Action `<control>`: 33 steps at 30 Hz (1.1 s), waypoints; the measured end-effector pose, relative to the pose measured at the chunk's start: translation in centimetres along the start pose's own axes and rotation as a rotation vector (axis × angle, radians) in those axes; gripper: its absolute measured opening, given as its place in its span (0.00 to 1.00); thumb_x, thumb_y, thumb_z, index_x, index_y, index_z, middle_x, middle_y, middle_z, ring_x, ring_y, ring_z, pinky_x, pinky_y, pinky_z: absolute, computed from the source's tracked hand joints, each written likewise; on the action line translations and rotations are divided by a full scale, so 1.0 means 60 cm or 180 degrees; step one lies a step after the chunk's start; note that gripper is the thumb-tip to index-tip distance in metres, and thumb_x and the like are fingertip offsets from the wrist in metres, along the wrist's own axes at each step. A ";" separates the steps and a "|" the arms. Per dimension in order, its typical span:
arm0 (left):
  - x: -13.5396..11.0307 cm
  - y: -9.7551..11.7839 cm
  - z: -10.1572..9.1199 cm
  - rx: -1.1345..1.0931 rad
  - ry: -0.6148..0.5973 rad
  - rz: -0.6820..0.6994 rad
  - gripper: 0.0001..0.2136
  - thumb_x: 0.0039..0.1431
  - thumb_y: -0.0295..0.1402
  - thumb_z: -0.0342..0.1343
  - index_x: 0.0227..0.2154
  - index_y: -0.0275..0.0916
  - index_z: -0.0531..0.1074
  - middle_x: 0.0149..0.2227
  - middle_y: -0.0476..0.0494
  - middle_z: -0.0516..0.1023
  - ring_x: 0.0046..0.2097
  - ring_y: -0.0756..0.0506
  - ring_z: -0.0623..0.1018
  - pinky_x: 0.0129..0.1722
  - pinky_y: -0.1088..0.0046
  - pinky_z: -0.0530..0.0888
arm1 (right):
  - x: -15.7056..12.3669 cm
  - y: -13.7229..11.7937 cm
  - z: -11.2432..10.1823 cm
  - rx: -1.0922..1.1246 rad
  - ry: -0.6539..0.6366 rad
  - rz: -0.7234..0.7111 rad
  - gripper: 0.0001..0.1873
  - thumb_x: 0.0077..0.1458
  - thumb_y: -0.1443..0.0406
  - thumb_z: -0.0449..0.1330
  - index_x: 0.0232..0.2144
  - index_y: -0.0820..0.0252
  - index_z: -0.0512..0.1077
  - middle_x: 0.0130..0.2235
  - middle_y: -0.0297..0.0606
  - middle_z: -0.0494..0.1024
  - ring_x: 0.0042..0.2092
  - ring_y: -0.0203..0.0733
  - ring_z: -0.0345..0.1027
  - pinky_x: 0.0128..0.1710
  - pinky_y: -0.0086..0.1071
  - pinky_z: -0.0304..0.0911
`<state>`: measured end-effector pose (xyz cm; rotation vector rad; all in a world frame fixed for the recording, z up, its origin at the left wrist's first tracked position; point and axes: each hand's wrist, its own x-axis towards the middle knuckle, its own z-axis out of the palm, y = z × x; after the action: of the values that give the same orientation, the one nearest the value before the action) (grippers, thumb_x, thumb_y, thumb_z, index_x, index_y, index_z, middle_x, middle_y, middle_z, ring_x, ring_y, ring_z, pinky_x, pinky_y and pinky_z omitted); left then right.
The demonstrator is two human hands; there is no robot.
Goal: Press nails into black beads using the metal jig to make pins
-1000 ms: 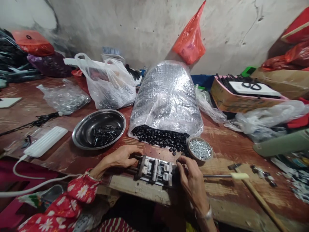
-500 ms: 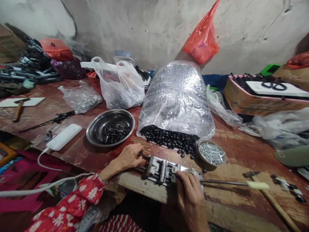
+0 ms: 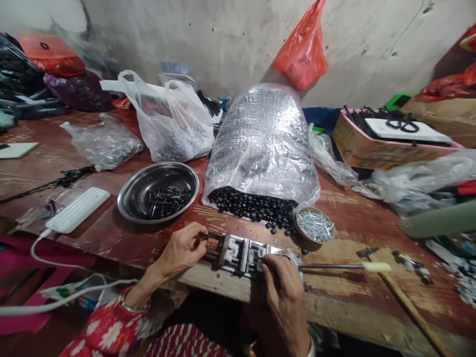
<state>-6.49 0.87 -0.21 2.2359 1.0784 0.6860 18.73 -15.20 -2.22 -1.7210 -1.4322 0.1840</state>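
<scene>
Metal vise [image 3: 243, 248] looks heavy, stiff, so grab its ends; left hand [image 3: 182, 250] pinches a dark bit [image 3: 204, 238], can't tell if right hand [image 3: 285, 282] grips.

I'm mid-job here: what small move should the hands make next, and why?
I'd probably have the left hand gently test the rods at the metal clamp's left end while the right hand steadies it: the left fingertips are beside the rods, and the right fingers are at the clamp's right part. Whether the left grip is firm isn't clear.
</scene>
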 end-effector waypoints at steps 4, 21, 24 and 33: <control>0.003 0.042 0.028 -0.0447 -0.0124 0.0292 0.09 0.58 0.25 0.53 0.40 0.39 0.75 0.37 0.47 0.76 0.32 0.51 0.71 0.32 0.76 0.67 | 0.001 0.002 0.000 -0.0022 0.0027 -0.0024 0.07 0.68 0.65 0.58 0.47 0.52 0.71 0.43 0.39 0.76 0.46 0.45 0.69 0.47 0.39 0.66; 0.001 0.074 0.080 0.0271 -0.0464 0.0575 0.08 0.57 0.25 0.55 0.39 0.40 0.74 0.40 0.44 0.69 0.40 0.46 0.73 0.39 0.72 0.69 | -0.005 -0.014 0.016 -0.0798 -0.0248 -0.0130 0.08 0.68 0.66 0.54 0.47 0.53 0.70 0.41 0.40 0.73 0.43 0.48 0.63 0.44 0.45 0.58; 0.000 0.078 0.076 0.0569 -0.0518 0.0686 0.07 0.58 0.27 0.57 0.39 0.41 0.75 0.39 0.44 0.68 0.39 0.46 0.72 0.37 0.71 0.68 | -0.011 -0.016 0.022 -0.0966 -0.0177 -0.0148 0.11 0.66 0.66 0.56 0.50 0.51 0.70 0.41 0.39 0.72 0.43 0.49 0.62 0.44 0.46 0.57; -0.004 0.059 0.094 0.0003 -0.0209 0.0544 0.08 0.63 0.30 0.55 0.40 0.41 0.78 0.40 0.44 0.69 0.38 0.49 0.73 0.39 0.74 0.71 | -0.010 -0.012 0.026 -0.1030 -0.0103 -0.0133 0.04 0.66 0.65 0.57 0.41 0.52 0.72 0.37 0.38 0.69 0.40 0.48 0.61 0.41 0.42 0.56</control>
<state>-1.07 -2.61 -1.92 2.3535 0.8635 0.6768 17.10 -14.94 -2.91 -1.9510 -1.5871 -0.0466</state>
